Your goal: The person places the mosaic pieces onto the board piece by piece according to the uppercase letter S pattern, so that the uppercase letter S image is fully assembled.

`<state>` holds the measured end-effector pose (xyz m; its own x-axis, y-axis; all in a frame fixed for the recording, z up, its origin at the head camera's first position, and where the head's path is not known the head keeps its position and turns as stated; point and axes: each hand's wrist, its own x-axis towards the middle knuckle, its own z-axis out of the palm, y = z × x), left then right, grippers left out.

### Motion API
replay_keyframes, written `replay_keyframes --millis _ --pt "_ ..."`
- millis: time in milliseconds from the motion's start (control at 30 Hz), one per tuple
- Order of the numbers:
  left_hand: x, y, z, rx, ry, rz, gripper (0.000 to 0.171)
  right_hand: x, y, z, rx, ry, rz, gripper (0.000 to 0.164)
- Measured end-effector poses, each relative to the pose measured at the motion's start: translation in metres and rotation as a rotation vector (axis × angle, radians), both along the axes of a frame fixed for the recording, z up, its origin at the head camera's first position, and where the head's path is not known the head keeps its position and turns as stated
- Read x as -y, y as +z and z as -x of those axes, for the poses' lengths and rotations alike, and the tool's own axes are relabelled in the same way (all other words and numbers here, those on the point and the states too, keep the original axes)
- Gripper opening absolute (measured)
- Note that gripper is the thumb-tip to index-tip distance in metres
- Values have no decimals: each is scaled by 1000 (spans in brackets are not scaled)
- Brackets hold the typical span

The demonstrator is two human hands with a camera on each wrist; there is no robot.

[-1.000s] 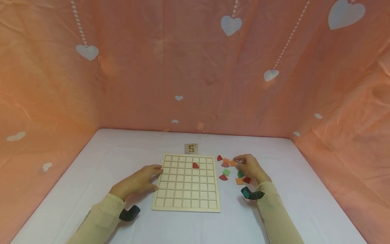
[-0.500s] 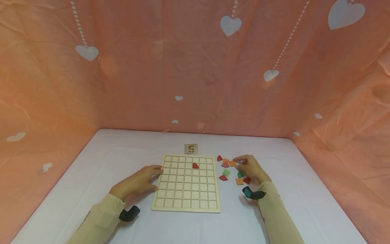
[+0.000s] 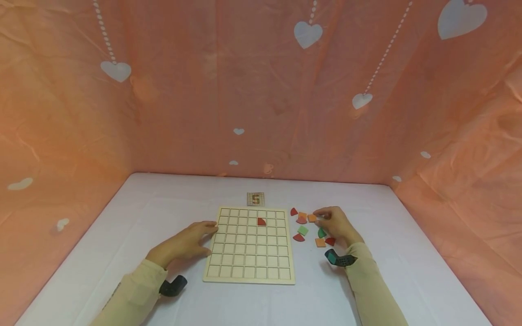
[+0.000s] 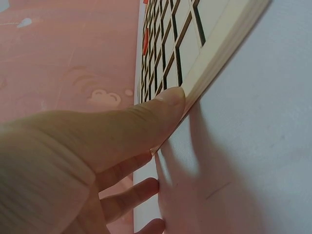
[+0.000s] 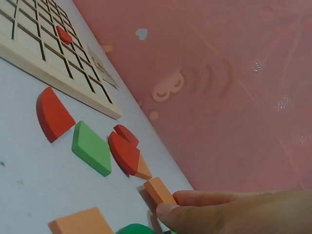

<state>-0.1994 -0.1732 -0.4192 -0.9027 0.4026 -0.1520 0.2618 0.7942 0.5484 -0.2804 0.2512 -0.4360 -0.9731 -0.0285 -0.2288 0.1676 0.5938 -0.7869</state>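
Observation:
My right hand (image 3: pixel 336 225) pinches a square orange tile (image 5: pixel 160 191) between thumb and a finger, at the right of the wooden grid board (image 3: pixel 249 280). The tile looks slightly tilted, with a shadow beneath it. At the board's left edge is my left hand (image 3: pixel 185 241); its thumb (image 4: pixel 168 105) touches the rim while the other fingers spread loosely along the side. One red quarter-circle tile (image 3: pixel 261 222) sits in a cell of the board's second row from the far side. Every other cell shows bare wood.
Loose tiles lie right of the board: a light green square (image 3: pixel 302 231), a dark green piece (image 3: pixel 321 232), another orange square (image 3: pixel 320 242) and several red quarter-circles (image 3: pixel 299 237). Some overlap. A small pattern card (image 3: pixel 255 199) lies beyond the board. Orange fabric (image 3: pixel 261 90) encloses the white table.
The orange tile at my right fingertips has shifted very slightly right and turned a little. My left hand and the board stay where they were.

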Motion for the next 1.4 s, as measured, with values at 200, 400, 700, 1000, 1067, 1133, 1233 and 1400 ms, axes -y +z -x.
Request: replay_keyframes --millis 200,400,700,1000,1067,1133,1233,1400 --pt "0 -1 0 1 1 -3 66 0 1 0 1 -19 23 35" --pt "1 -1 0 2 2 -12 66 1 3 1 -74 17 -41 34" --pt "2 -3 0 -7 -2 -6 66 10 12 -3 -153 52 -85 33" --pt "2 -2 -2 -11 -6 -32 65 26 14 -6 -219 94 -108 30" --pt "2 -2 -2 -12 -8 -30 65 29 13 -6 -242 113 -121 28" --pt "2 -2 -1 -12 -7 -27 66 33 13 -7 -254 122 -131 28" --pt "2 -3 0 -15 -6 -19 65 41 13 -8 -258 131 -137 28" --pt "3 -3 0 -32 -14 -13 65 51 14 -9 -284 159 -126 29"
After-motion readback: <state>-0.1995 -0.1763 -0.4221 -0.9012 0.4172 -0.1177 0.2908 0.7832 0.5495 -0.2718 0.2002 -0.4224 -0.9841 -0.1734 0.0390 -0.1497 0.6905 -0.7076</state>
